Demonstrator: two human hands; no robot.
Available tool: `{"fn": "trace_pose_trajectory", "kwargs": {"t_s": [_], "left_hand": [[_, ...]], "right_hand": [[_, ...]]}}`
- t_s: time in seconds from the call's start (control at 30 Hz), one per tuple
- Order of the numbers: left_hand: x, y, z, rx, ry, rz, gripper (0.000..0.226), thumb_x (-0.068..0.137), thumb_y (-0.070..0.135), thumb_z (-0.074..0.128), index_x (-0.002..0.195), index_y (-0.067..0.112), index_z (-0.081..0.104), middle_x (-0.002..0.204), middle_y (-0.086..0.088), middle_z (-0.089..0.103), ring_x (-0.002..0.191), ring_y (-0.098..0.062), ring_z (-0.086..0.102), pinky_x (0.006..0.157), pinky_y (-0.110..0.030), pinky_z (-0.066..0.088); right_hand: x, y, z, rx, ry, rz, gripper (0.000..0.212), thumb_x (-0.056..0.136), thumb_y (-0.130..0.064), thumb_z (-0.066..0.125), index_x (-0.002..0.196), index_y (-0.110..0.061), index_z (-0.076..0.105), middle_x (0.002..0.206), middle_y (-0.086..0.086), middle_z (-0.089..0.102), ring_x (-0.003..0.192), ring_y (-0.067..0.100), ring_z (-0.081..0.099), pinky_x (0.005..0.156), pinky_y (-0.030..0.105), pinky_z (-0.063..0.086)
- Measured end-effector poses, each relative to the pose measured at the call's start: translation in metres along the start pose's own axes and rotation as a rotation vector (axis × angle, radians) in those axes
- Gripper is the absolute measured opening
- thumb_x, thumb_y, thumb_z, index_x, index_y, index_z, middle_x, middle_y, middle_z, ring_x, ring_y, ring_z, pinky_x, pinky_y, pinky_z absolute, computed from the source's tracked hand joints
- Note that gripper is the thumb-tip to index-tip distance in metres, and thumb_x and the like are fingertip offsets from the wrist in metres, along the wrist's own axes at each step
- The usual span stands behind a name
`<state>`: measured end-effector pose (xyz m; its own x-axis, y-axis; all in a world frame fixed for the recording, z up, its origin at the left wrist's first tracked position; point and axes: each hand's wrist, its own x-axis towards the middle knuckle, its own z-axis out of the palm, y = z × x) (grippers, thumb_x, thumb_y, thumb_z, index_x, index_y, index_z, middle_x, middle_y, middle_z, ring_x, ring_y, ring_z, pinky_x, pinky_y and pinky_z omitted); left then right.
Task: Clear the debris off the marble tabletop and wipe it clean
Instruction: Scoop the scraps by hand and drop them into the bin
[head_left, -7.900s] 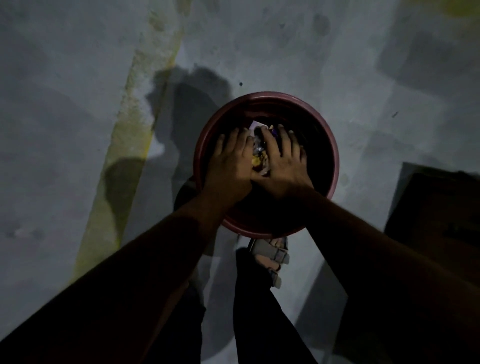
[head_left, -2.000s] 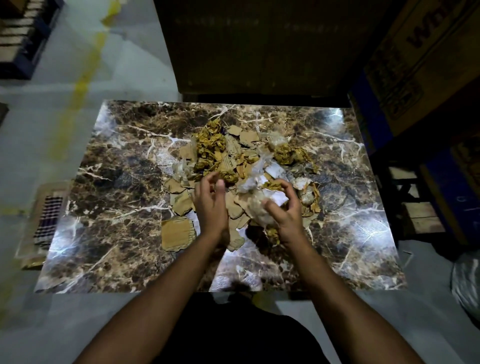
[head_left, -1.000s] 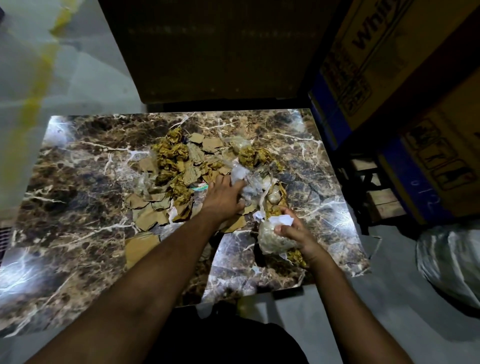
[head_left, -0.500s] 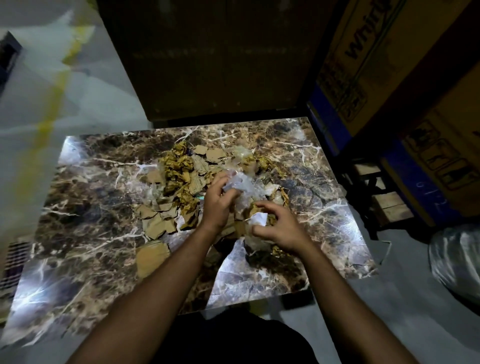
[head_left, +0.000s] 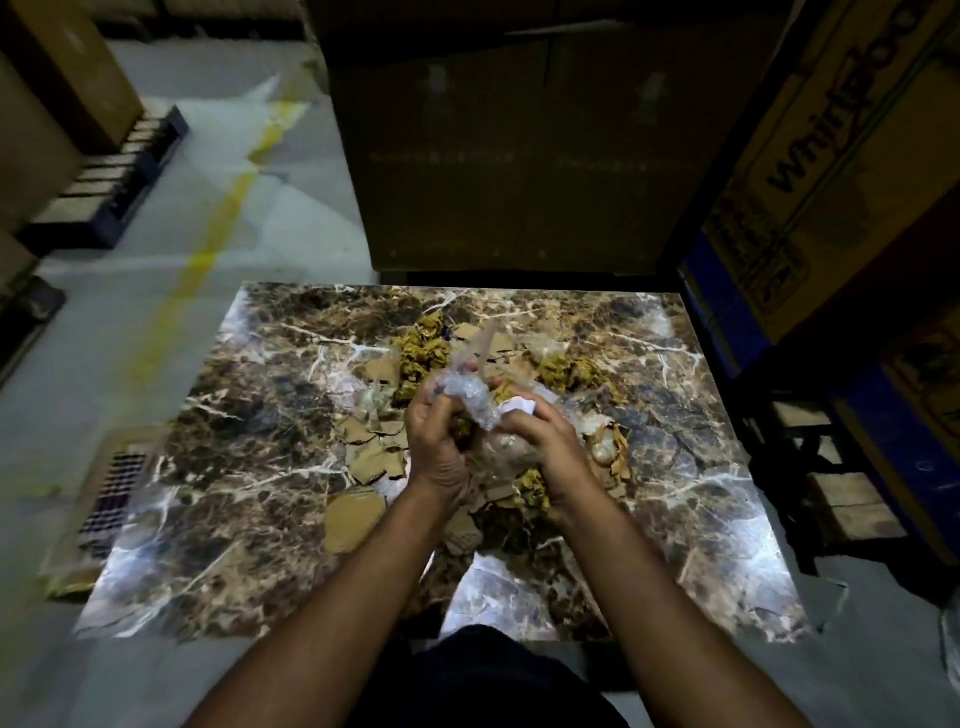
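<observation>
The brown marble tabletop (head_left: 249, 467) carries a pile of debris in its middle: torn cardboard pieces (head_left: 371, 460), crumpled yellow paper (head_left: 421, 351) and bits of plastic. Both hands are raised together over the pile. My left hand (head_left: 439, 447) grips a wad of clear crumpled plastic (head_left: 467, 392). My right hand (head_left: 545, 441) holds the same bundle from the right, with a white paper scrap (head_left: 517, 405) and more plastic pressed against it. One larger cardboard piece (head_left: 350, 517) lies nearer the front edge.
Large cardboard boxes stand behind the table (head_left: 509, 156) and to the right (head_left: 810, 171). Wooden pallet slats (head_left: 841, 499) sit at the right side. A yellow line (head_left: 208, 249) runs along the grey floor on the left, near a grate (head_left: 111, 493).
Earlier both hands were in a red bin; since then they came to the table. In the last second both hands gathered plastic and paper and lifted the bundle above the pile.
</observation>
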<state>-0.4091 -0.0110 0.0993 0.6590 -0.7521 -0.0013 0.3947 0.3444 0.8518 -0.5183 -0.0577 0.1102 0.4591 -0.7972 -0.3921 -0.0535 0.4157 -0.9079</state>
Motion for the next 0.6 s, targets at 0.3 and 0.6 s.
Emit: {"fn": "trace_pose_trajectory", "kwargs": {"t_s": [0.3, 0.6], "left_hand": [[-0.039, 0.033, -0.045, 0.300, 0.223, 0.368, 0.021, 0.078, 0.023, 0.054, 0.092, 0.015, 0.067, 0.085, -0.007, 0.063, 0.079, -0.024, 0.060, 0.070, -0.028, 0.050], [-0.105, 0.090, -0.139, 0.470, 0.539, 0.543, 0.029, 0.074, 0.010, 0.050, 0.094, 0.006, 0.070, 0.105, -0.010, 0.068, 0.120, -0.024, 0.062, 0.099, -0.030, 0.048]], "right_hand": [[0.000, 0.031, 0.076, 0.306, -0.050, 0.129, 0.037, 0.070, -0.032, 0.079, 0.102, -0.014, 0.073, 0.103, 0.011, 0.074, 0.100, 0.035, 0.068, 0.087, 0.044, 0.052], [-0.068, 0.059, 0.195, 0.318, -0.468, 0.208, 0.046, 0.073, -0.031, 0.086, 0.113, -0.016, 0.068, 0.101, 0.002, 0.075, 0.090, 0.020, 0.072, 0.080, 0.036, 0.057]]}}
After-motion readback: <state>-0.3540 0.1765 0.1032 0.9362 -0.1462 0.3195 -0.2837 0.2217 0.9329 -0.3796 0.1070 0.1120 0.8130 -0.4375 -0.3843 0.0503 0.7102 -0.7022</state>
